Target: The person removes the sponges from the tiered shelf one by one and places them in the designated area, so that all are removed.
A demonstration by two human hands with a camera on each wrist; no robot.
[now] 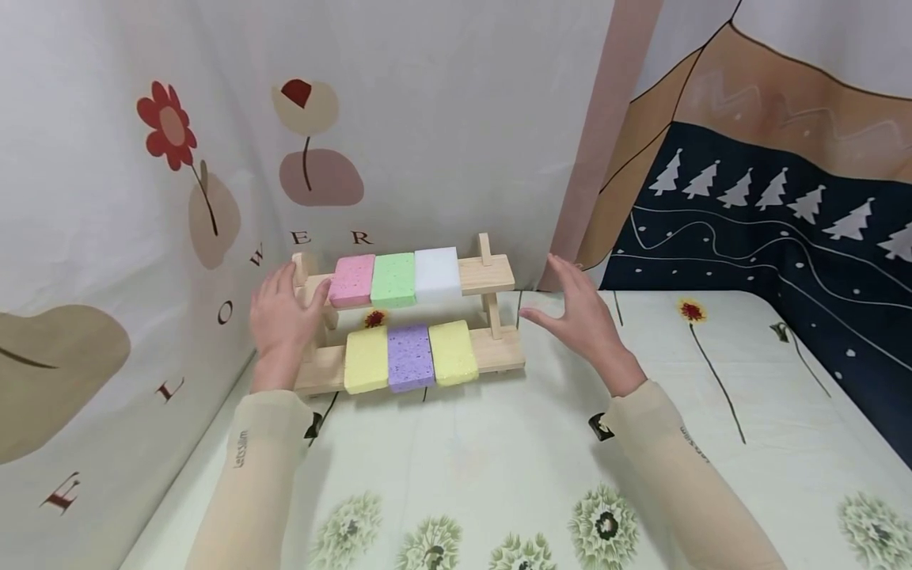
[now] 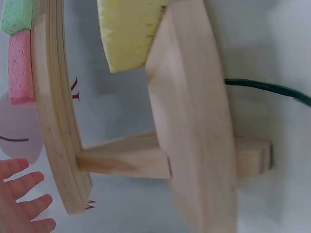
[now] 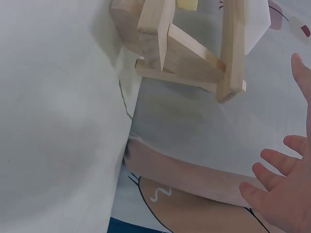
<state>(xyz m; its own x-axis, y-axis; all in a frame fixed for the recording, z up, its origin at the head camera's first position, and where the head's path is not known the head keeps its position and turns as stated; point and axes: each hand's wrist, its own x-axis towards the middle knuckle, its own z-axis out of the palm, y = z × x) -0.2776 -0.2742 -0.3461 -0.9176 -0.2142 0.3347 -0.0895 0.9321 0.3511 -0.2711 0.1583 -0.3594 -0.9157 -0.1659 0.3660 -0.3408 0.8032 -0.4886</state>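
Note:
A two-tier wooden rack [image 1: 488,275] stands on the patterned cloth. Its upper shelf bears a pink sponge [image 1: 352,280], a green sponge [image 1: 393,279] and a white sponge [image 1: 438,275] side by side. On the lower shelf lie a yellow sponge [image 1: 366,359], a purple sponge [image 1: 410,358] and another yellow sponge [image 1: 454,352]. My left hand [image 1: 281,317] is at the rack's left end, fingers spread; the left wrist view shows its fingertips apart from the wood. Off the right end, my right hand [image 1: 580,317] is held in the air with spread fingers, holding nothing.
A pale cloth [image 1: 499,467] with printed flowers covers the table. Behind and to the left hangs a white curtain [image 1: 442,119] with flower prints and letters. At the right is a dark cloth [image 1: 712,253] printed with trees.

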